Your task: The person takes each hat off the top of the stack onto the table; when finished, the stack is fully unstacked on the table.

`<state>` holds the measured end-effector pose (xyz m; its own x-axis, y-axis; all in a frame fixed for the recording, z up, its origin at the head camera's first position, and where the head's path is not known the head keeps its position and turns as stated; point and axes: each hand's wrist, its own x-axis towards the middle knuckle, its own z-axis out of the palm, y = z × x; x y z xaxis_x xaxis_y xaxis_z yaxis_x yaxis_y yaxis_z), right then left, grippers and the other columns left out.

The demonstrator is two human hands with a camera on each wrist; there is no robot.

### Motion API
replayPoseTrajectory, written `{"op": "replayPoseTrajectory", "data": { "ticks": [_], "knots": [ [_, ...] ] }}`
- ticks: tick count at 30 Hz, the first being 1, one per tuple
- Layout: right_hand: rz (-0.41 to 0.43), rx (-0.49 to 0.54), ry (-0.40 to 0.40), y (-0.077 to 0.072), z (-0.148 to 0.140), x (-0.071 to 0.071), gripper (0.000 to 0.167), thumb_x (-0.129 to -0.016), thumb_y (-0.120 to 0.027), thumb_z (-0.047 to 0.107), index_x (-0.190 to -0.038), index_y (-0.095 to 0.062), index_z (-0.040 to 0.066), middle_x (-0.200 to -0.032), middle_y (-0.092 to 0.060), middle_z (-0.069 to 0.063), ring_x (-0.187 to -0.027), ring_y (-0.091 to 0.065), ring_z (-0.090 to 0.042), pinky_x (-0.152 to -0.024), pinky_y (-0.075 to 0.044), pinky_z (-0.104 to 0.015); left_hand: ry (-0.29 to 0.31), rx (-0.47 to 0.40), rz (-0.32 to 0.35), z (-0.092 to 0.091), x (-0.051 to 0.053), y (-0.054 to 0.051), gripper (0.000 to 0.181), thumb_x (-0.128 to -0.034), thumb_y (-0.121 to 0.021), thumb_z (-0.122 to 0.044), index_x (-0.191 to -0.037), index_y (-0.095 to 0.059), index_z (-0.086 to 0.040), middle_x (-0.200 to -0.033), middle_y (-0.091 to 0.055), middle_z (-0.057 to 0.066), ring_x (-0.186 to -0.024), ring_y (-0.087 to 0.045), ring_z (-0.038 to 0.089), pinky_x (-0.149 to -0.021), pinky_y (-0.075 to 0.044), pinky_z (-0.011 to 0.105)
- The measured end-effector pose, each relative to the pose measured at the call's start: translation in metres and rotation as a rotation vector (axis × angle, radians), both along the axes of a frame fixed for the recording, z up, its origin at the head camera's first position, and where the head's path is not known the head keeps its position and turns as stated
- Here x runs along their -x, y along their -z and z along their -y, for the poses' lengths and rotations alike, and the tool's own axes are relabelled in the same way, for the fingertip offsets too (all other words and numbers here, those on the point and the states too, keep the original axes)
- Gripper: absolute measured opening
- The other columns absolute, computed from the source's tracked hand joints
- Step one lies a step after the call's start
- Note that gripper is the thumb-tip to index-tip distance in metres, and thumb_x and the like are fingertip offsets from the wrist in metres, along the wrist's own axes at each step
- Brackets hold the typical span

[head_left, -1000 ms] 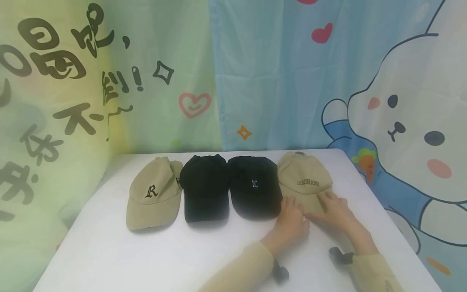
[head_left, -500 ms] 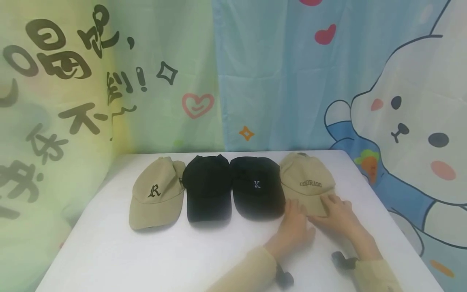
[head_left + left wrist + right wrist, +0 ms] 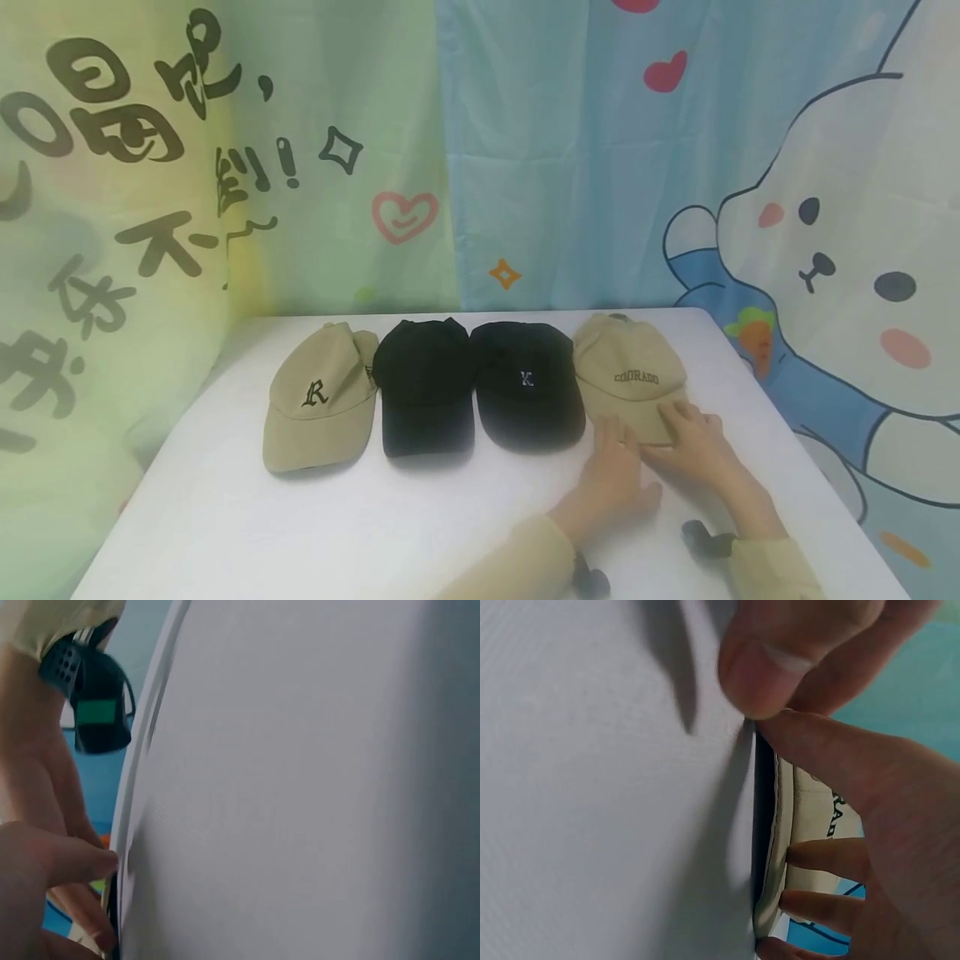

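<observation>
A beige cap marked COLORADO [image 3: 636, 377] lies at the right end of a row, brim toward me. My right hand [image 3: 697, 446] holds the right front part of its brim, fingers over the cloth and thumb along the front edge. The right wrist view shows that thumb [image 3: 817, 742] at the brim edge [image 3: 780, 847], above a dark gap. My left hand [image 3: 603, 479] touches the front left of the brim with its fingers extended, its thumb standing away. In the left wrist view, my left hand [image 3: 45, 877] partly covers the right one.
Leftward stand a black cap with a K [image 3: 525, 392], a plain black cap [image 3: 427, 392] and a beige cap with an R [image 3: 318, 408]. All rest on a white table [image 3: 300, 533]. Printed curtains [image 3: 510, 208] hang behind it.
My left hand has slid back and right along the brim's front edge, its thumb now spread away. My right hand keeps nearly the same place. The caps look unmoved; the view shifts slightly.
</observation>
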<state>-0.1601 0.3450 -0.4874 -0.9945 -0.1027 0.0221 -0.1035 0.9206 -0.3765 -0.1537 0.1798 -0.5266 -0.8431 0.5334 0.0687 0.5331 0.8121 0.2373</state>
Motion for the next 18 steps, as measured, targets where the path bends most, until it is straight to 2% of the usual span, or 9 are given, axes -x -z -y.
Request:
{"op": "replayPoseTrajectory", "data": {
  "ticks": [3,5,14,18],
  "knots": [
    [0.007,0.012,0.004,-0.001,-0.003,-0.001,0.091,-0.085,-0.071,0.053,-0.141,-0.041,-0.013,-0.14,-0.033,-0.043,-0.121,-0.03,-0.066,-0.094,-0.029,-0.078,0.002,-0.043,0.022,-0.001,-0.005,-0.007,0.082,-0.0886,-0.06,-0.056,-0.148,-0.041,-0.003,-0.155,-0.026,0.017,-0.146,-0.016,0.031,-0.109,-0.031,0.023],
    [0.011,0.023,0.001,-0.002,-0.003,-0.001,0.09,-0.086,-0.07,0.053,-0.14,-0.042,-0.013,-0.139,-0.035,-0.043,-0.121,-0.031,-0.066,-0.095,-0.028,-0.078,-0.003,-0.051,0.025,0.001,-0.007,-0.011,0.082,-0.0882,-0.061,-0.056,-0.147,-0.042,-0.002,-0.154,-0.027,0.018,-0.146,-0.018,0.033,-0.106,-0.035,0.021],
    [0.004,0.02,0.01,0.001,-0.006,0.001,0.092,-0.085,-0.072,0.053,-0.139,-0.043,-0.015,-0.139,-0.034,-0.043,-0.122,-0.03,-0.066,-0.096,-0.026,-0.077,0.015,-0.06,0.036,0.003,-0.005,-0.012,0.082,-0.088,-0.061,-0.057,-0.146,-0.043,-0.003,-0.153,-0.024,0.018,-0.145,-0.018,0.033,-0.096,-0.044,0.018],
    [-0.006,0.018,0.016,0.001,-0.004,0.001,0.093,-0.084,-0.071,0.056,-0.137,-0.044,-0.016,-0.138,-0.035,-0.043,-0.121,-0.032,-0.065,-0.096,-0.027,-0.077,0.024,-0.067,-0.004,0.006,-0.002,-0.012,0.073,-0.0895,-0.061,-0.055,-0.14,-0.051,-0.004,-0.147,-0.031,0.015,-0.141,-0.024,0.029,-0.101,-0.04,0.017]
  ]
}}
